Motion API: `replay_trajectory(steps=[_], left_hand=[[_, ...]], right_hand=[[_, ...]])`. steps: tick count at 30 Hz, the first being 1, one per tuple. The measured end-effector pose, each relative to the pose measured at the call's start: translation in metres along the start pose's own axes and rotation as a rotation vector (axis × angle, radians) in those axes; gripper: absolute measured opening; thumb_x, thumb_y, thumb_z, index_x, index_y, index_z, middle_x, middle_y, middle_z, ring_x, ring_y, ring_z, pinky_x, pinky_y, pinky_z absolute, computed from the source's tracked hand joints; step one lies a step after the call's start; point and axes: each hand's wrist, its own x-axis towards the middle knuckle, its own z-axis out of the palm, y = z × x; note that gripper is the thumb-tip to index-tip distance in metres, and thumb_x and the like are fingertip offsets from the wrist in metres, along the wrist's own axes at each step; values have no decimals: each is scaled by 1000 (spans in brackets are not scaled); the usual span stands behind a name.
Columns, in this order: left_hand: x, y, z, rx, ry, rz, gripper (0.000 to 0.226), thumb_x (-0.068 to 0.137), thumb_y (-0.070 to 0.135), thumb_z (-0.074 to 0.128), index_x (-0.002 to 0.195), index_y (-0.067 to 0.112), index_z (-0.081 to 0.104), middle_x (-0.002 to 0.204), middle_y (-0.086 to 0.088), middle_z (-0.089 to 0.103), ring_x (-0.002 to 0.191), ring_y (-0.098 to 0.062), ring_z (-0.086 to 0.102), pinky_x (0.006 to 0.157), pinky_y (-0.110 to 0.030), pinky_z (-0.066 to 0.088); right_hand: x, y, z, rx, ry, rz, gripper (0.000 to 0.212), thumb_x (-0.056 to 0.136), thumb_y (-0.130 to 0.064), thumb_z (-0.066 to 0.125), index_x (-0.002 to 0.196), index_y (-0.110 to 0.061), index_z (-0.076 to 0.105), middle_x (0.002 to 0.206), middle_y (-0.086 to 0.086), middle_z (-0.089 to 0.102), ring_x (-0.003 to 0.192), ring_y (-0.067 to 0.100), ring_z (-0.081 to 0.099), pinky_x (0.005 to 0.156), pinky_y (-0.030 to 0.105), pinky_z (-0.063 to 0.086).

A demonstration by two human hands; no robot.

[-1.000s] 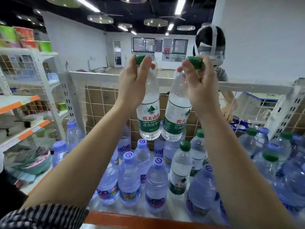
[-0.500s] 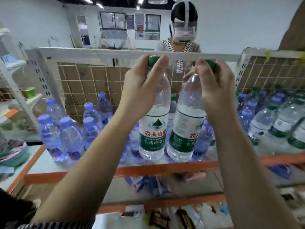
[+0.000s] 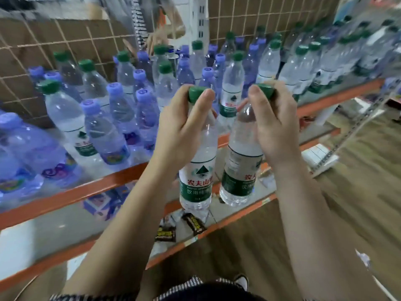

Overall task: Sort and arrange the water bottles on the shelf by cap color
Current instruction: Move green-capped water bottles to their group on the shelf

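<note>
My left hand (image 3: 184, 129) grips the neck of a green-capped water bottle (image 3: 196, 183) just under its cap. My right hand (image 3: 275, 127) grips a second green-capped bottle (image 3: 238, 177) the same way. Both bottles hang upright in front of the shelf's orange front edge (image 3: 91, 187), out past the shelf top. On the shelf stand several purple-capped bottles (image 3: 108, 131) mixed with green-capped ones (image 3: 65, 114) on the left and in the middle. Mostly green-capped bottles (image 3: 303, 68) fill the right part.
A wire grid backing (image 3: 39, 40) closes the rear of the shelf. A lower orange-edged shelf (image 3: 191, 240) holds small dark packets (image 3: 165, 234). Another person's striped sleeve and hand (image 3: 152, 38) show behind the grid. Wooden floor (image 3: 347, 192) lies to the right.
The view has tipped down and swung right. Both hands have carried their bottles back and lower, from over the shelf to in front of its edge. The grips are unchanged.
</note>
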Motion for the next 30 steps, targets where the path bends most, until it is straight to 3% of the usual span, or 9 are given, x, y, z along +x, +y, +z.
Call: replay_trajectory(steps=[3, 7, 10, 17, 20, 24, 28, 30], left_hand=[[6, -8, 72, 17, -51, -25, 28, 96, 48, 48, 85, 23, 54, 72, -3, 69, 71, -23, 66, 70, -50, 51], [15, -20, 146, -1, -73, -63, 32, 96, 49, 47, 86, 19, 53, 71, -10, 67, 66, -22, 63, 67, -50, 51], [23, -31, 186, 15, -98, -58, 23, 98, 49, 47, 85, 31, 51, 73, -8, 67, 67, -18, 62, 68, -50, 50], [59, -59, 256, -33, -128, -82, 30, 97, 52, 46, 88, 25, 53, 75, -11, 64, 74, -29, 62, 70, -54, 50], [82, -71, 277, -2, -97, -43, 23, 97, 53, 45, 86, 33, 51, 74, -1, 64, 67, -14, 59, 63, -38, 48], [117, -79, 293, 28, -39, -24, 21, 97, 49, 46, 88, 32, 53, 75, 2, 66, 69, -10, 61, 64, -30, 47], [148, -86, 296, 91, 40, -15, 27, 97, 47, 45, 92, 22, 55, 76, 6, 66, 71, -13, 62, 67, -37, 50], [159, -88, 291, 111, 90, -17, 24, 98, 46, 46, 91, 25, 54, 76, 2, 66, 72, -20, 63, 69, -46, 51]], right_hand=[[8, 32, -56, -103, 3, 16, 20, 101, -27, 52, 97, -8, 56, 78, 10, 65, 72, 26, 65, 72, 51, 52], [19, 68, -116, -147, 16, 41, 20, 100, -27, 53, 98, -8, 55, 76, 13, 62, 69, 28, 60, 65, 36, 49], [27, 92, -148, -156, 13, 64, 19, 101, -27, 52, 99, -8, 54, 76, 12, 62, 69, 29, 62, 64, 32, 51], [68, 142, -193, -159, 29, 72, 23, 100, -27, 52, 103, -4, 56, 82, -9, 61, 75, 1, 59, 71, 12, 44], [96, 161, -205, -158, 16, 53, 24, 100, -29, 52, 101, -5, 56, 80, -5, 61, 72, 10, 60, 68, 20, 47], [133, 181, -207, -130, -15, 26, 25, 99, -31, 52, 101, -6, 55, 81, -2, 62, 73, 19, 63, 69, 30, 51], [167, 196, -197, -80, -76, 4, 22, 98, -34, 52, 101, -12, 53, 84, 13, 65, 77, 32, 65, 72, 53, 51], [181, 199, -189, -43, -96, -10, 19, 97, -34, 52, 101, -16, 52, 82, 15, 65, 74, 33, 65, 69, 54, 51]])
